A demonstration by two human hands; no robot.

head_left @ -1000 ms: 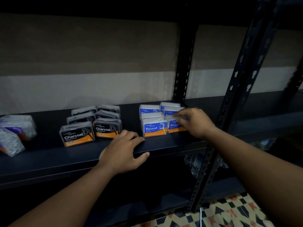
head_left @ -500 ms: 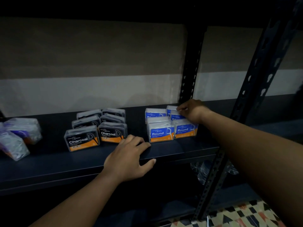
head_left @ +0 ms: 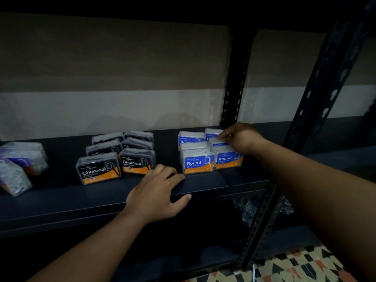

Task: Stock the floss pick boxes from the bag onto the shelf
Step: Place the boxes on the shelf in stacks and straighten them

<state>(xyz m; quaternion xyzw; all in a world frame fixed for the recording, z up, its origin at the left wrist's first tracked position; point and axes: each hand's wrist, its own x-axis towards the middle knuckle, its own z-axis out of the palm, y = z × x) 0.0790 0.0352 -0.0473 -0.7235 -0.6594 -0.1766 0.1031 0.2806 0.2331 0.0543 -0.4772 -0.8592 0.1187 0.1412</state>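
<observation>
The right hand (head_left: pixel 242 139) pinches the top of a rear Round floss pick box (head_left: pixel 216 141) toward the shelf's (head_left: pixel 234 180) back edge, while the left hand (head_left: pixel 156 192) rests flat and empty on its front edge; the box is probably light, stiff and slick, best gripped across its sides.

I have one view only: the head camera, looking forward and down onto the shelf (head_left: pixel 61 200), near enough that I can read labels on the floss pick boxes (head_left: pixel 198 161). The rack upright (head_left: pixel 298 127) cuts across at 3 o'clock.
</observation>
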